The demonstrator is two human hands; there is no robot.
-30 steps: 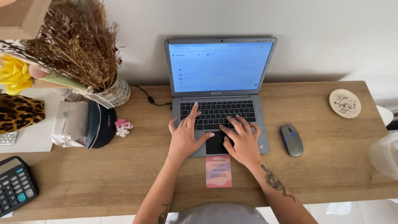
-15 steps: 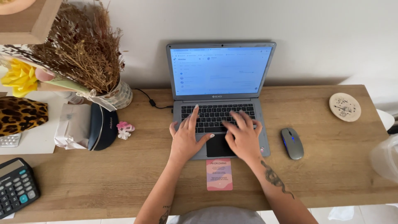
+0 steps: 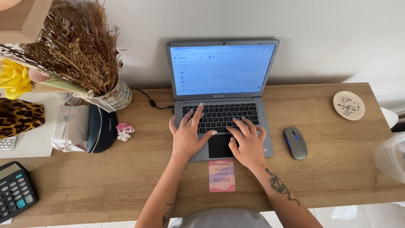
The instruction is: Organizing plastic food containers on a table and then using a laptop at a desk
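Fingers (image 3: 197, 113) on laptop (image 3: 221, 97) keyboard, mouse (image 3: 295, 143) right, bare desk (image 3: 337, 169) beyond

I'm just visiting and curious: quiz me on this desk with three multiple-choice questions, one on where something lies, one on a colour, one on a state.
1. Where does the mouse lie?
A. right of the laptop
B. left of the laptop
C. on the keyboard

2. What colour is the card in front of the laptop?
A. green
B. pink
C. black

3. In what state is the laptop?
A. shut
B. open, screen dark
C. open, screen lit

Answers:
1 A, the grey mouse sits on the desk to the laptop's right.
2 B, the card is pink between the forearms.
3 C, the screen glows pale blue while the left hand and right hand rest on the keys.
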